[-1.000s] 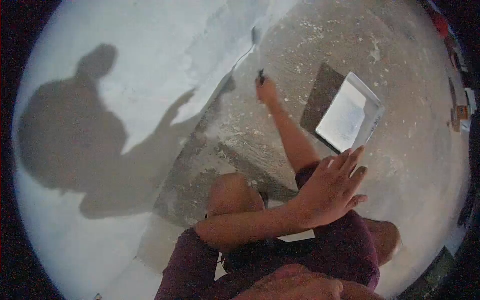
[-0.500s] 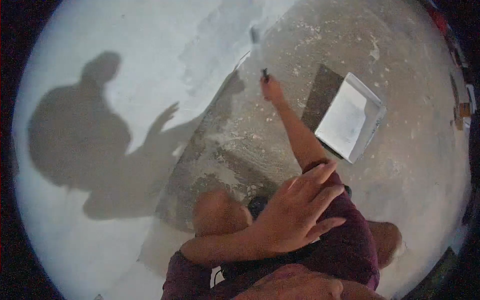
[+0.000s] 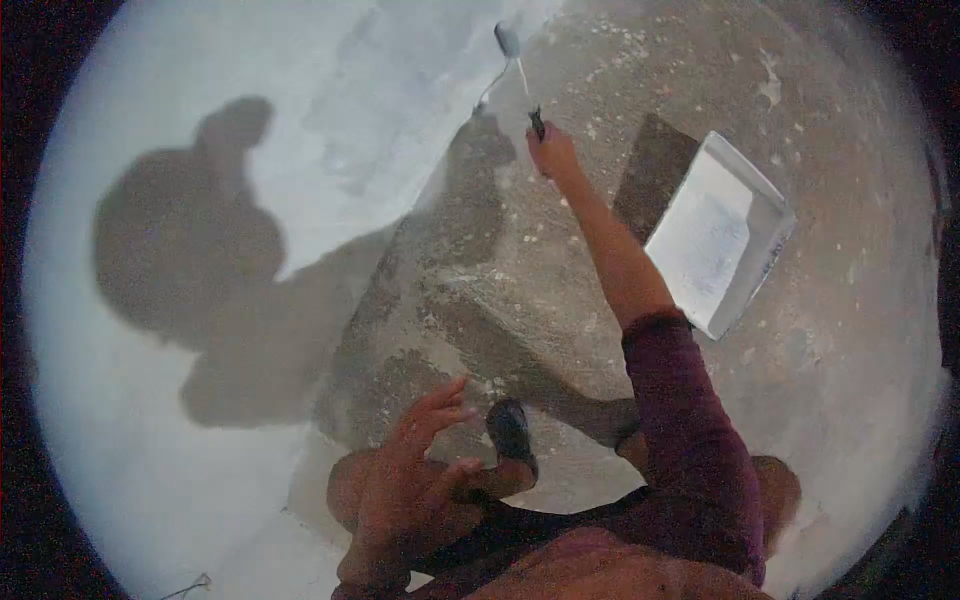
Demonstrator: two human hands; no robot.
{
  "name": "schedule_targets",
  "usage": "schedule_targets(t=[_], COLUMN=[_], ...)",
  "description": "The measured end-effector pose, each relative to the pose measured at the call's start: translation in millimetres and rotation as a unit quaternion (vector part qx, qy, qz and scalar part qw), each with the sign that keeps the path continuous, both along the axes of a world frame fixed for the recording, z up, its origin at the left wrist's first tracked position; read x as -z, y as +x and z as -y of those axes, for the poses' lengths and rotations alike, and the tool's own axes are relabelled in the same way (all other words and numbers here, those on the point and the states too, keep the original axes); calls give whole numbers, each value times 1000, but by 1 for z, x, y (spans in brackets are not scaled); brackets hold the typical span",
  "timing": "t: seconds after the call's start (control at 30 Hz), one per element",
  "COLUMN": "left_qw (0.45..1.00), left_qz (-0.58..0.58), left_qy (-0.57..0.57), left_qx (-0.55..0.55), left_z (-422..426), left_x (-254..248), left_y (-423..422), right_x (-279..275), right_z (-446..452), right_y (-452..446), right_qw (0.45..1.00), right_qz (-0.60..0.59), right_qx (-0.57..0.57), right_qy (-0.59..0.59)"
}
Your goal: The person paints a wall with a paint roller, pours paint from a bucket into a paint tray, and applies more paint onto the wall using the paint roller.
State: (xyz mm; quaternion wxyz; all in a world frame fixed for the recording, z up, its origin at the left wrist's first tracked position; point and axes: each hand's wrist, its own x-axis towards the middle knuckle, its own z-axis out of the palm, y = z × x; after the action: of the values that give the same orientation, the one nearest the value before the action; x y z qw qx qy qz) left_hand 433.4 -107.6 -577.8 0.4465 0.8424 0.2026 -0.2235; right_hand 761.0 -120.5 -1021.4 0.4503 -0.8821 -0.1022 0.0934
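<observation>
- Our right grip, at the end of an outstretched arm, is clenched around the dark handle of a paint roller.
- The roller's head appears by the border between the pale wall and the floor; we cannot tell whether it touches either.
- Our left grip is released, its fingers parted, in front of the left knee; contact between the two cannot be determined.
- A white, rectangular tray rests on the floor to the right of our right forearm, with its dark shadow on its left.
- Between our knees we note a dark shoe.
- Our body's shadow falls across the wall, and white specks dot the floor.
</observation>
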Motion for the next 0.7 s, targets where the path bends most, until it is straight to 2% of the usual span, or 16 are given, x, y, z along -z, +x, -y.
schedule_targets(t=[0.1,0.17,0.2,0.27,0.33,0.4,0.43,0.47,0.53,0.63,0.67,0.7], left_qw=[998,996,996,997,998,999,996,991,990,988,986,987], left_qz=[-28,-44,-45,-62,-49,-45,-35,-31,-19,-1,4,12], left_qy=[11,50,48,38,25,22,45,67,55,56,71,67], left_qx=[50,63,59,15,14,14,64,114,129,146,151,149], left_z=[-4,4,7,12,13,12,13,15,18,26,28,27], left_x=[22,17,12,9,8,8,10,8,17,10,7,8], left_y=[-13,-10,-8,-5,0,9,13,13,8,9,11,11], right_x=[-17,-22,-34,-31,-27,-11,-1,-30,-21,-28,-11,-5], right_z=[7,9,13,9,10,5,2,9,8,4,-4,-8], right_y=[59,85,68,17,-31,-19,-12,10,62,61,47,18], right_qw=[999,982,980,997,995,997,998,997,994,996,987,996], right_qz=[-34,-183,-192,-68,-83,-49,-20,-67,-98,-72,-142,-74], right_qx=[39,-22,-21,3,-35,-28,-23,-18,-11,40,10,9], right_qy=[-4,35,57,33,36,44,51,24,45,19,76,51])
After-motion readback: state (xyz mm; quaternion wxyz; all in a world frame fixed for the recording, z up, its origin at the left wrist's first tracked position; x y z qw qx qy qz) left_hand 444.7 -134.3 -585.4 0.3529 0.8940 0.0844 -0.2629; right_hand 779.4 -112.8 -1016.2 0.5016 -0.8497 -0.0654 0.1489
